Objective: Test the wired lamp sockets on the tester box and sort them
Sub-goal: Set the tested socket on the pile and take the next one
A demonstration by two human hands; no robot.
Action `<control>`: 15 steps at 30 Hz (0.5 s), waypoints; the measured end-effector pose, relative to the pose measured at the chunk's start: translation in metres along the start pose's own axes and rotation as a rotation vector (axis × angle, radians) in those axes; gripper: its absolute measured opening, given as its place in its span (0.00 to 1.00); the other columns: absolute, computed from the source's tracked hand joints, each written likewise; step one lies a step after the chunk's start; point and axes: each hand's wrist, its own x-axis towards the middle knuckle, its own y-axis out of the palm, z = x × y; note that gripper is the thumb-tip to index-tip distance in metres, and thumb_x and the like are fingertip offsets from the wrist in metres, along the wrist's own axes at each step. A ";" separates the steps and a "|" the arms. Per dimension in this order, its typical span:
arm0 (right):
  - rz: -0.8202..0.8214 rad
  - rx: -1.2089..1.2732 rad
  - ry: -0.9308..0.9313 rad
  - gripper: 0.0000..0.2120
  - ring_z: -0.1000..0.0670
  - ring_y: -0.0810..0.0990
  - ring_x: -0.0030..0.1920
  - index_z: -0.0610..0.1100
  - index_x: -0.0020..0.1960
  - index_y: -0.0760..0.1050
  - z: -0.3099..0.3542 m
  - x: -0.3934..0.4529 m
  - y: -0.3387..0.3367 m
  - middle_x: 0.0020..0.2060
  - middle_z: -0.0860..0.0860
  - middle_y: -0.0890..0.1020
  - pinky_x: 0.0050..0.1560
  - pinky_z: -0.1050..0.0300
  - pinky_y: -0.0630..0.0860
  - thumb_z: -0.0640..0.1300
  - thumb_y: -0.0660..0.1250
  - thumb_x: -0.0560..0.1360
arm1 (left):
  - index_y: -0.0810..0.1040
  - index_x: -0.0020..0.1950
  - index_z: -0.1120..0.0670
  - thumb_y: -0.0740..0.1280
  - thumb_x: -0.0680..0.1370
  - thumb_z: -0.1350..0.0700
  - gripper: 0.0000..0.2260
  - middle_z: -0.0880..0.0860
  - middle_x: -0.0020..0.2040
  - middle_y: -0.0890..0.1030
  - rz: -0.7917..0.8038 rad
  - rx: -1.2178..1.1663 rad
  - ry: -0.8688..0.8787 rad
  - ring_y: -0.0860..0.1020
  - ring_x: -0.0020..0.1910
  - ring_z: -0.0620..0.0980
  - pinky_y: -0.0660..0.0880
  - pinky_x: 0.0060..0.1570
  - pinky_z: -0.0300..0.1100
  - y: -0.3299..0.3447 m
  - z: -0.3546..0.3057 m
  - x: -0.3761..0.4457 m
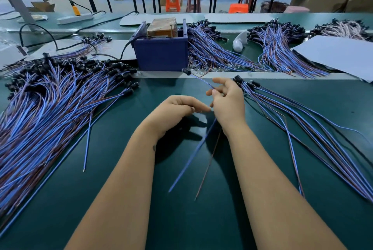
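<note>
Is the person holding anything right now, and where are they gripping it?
Yes: one wired lamp socket. The right hand pinches its blue wire below the black socket head. The left hand is curled beside it; whether it grips the wires cannot be told.

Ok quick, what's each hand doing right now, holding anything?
Left hand: fingers curled, fingertips beside the right hand; cannot tell if it grips anything.
Right hand: pinching one wired socket by its wires.

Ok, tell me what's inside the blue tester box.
Inside the blue tester box sits a brown block with upright metal pins beside it. The box's front wall covers everything lower inside.
</note>
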 end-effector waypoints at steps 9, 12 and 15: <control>0.116 -0.466 0.126 0.12 0.54 0.80 0.35 0.48 0.39 0.78 0.016 0.029 -0.122 0.35 0.51 0.84 0.35 0.61 0.72 0.31 0.66 0.72 | 0.84 0.38 0.53 0.56 0.74 0.71 0.20 0.50 0.43 0.86 -0.170 0.002 -0.014 0.80 0.44 0.44 0.72 0.40 0.26 0.002 0.006 0.010; 0.143 -0.872 0.267 0.09 0.40 0.82 0.48 0.41 0.44 0.82 0.013 0.026 -0.141 0.43 0.42 0.84 0.46 0.53 0.79 0.34 0.64 0.70 | 0.84 0.38 0.52 0.56 0.74 0.70 0.20 0.50 0.43 0.86 -0.168 0.039 -0.021 0.81 0.46 0.45 0.72 0.40 0.26 0.008 0.008 0.013; 0.044 -1.081 0.218 0.13 0.39 0.76 0.57 0.47 0.52 0.81 0.013 0.017 -0.126 0.54 0.43 0.81 0.59 0.50 0.71 0.39 0.64 0.71 | 0.84 0.37 0.51 0.56 0.73 0.69 0.20 0.49 0.43 0.86 -0.175 0.076 -0.021 0.81 0.46 0.43 0.71 0.40 0.25 0.006 0.012 0.013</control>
